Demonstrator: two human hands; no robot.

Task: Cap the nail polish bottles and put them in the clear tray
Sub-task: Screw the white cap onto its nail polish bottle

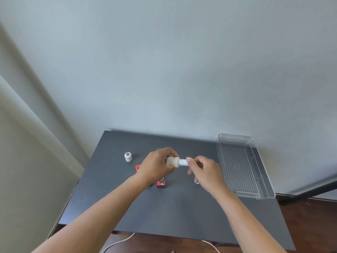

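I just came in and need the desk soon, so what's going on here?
A person is capping nail polish. The left hand holds a cream-white bottle sideways above the dark grey table, while the right hand grips its white cap at the neck. A pale lilac bottle stands uncapped at the far left, and a small red bottle sits near the middle. The clear plastic tray on the right holds nothing yet.

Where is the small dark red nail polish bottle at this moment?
The dark red bottle stands on the dark table, near the middle of the head view, just below and between the left hand and right hand.
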